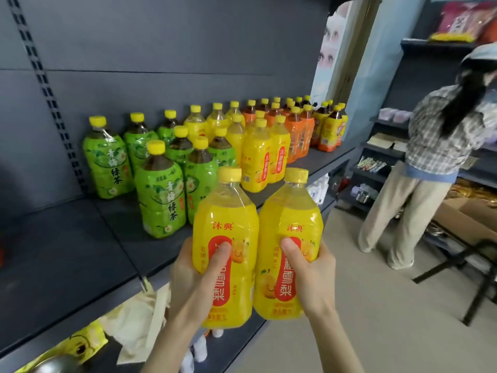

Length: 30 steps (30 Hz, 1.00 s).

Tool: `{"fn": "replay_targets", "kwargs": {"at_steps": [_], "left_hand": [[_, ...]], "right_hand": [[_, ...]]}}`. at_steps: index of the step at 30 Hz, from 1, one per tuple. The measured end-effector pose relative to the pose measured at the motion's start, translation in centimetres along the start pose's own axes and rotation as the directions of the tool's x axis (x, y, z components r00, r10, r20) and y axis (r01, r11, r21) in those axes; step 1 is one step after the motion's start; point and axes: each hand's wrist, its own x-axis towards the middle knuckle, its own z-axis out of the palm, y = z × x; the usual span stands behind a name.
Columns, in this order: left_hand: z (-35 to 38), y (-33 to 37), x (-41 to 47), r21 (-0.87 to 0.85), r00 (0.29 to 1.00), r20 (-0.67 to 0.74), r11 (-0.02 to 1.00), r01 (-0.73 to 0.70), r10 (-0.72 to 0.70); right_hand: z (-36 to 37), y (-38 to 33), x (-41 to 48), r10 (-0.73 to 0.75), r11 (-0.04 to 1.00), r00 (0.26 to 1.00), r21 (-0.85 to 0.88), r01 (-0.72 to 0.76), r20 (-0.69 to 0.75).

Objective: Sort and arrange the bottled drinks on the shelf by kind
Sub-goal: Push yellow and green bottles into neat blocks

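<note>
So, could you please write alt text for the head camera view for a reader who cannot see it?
A person holds two yellow bottles side by side before a dark shelf, one in the left grip, one in the right grip. On the shelf stand green tea bottles, then more yellow bottles, then orange bottles; another person stands at the right.

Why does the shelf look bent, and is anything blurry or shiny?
Head view: the wide lens bows the shelf and its back panel toward the edges; the left yellow bottle and right yellow bottle, held close, are sharp, with glare on their wrap; the far orange bottles and the person at right look softer; the lower left corner is smeared.
</note>
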Motion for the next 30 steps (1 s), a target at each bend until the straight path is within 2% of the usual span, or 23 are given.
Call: {"fn": "replay_targets", "kwargs": {"at_steps": [5,11,16,22,30], "left_hand": [[6.4,-0.7,4.7,0.017,0.999,0.031,0.999,-0.042,0.042],[12.7,-3.2,11.7,0.024,0.996,-0.035,0.997,-0.075,0.076],[17.0,-5.0,17.6,0.097,0.982,-0.138,0.988,-0.118,0.131],[20.0,-7.2,22.1,0.219,0.953,-0.281,0.974,-0.049,0.111],[23.7,-9.6,24.8,0.274,0.845,-0.518,0.962,0.017,0.132]], "right_hand": [[-3.2,0.4,6.6,-0.027,0.999,1.0,0.021,0.027,-0.008],[-4.7,1.9,16.2,-0.067,0.998,0.998,0.007,0.067,0.014],[-4.7,3.7,24.8,-0.033,0.999,0.997,-0.002,0.033,0.067],[-3.9,6.3,32.5,0.02,1.0,0.987,0.007,-0.022,0.159],[-2.7,8.8,39.8,0.038,0.997,0.92,0.049,-0.062,0.391]]}}
